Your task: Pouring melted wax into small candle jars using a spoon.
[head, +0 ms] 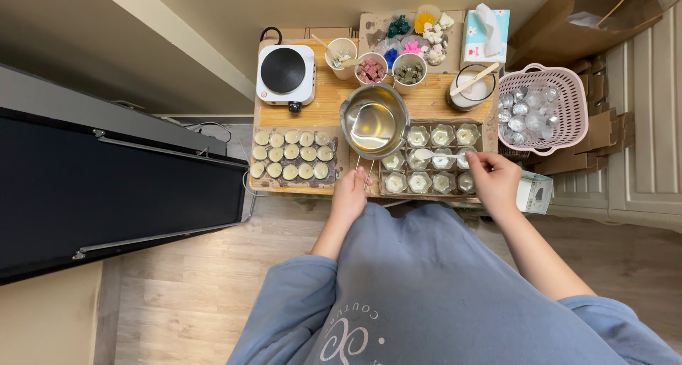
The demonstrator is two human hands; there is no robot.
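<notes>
Head view, centre of frame: left hand [349,194] grips the handle of a steel pot [374,121] of clear melted liquid, while right hand [494,177] pinches a white spoon [435,154] over the tray of small clear moulds [440,159]. A tilted pot could spill liquid onto the wooden table [320,95].

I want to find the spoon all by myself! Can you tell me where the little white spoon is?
Start at the small wooden table and find the shiny metal pot in its middle. Just right of the pot sits a tray of clear cups in rows. The white spoon lies across the middle row, its handle pinched in the right hand; it is the only long thin thing there.
</notes>
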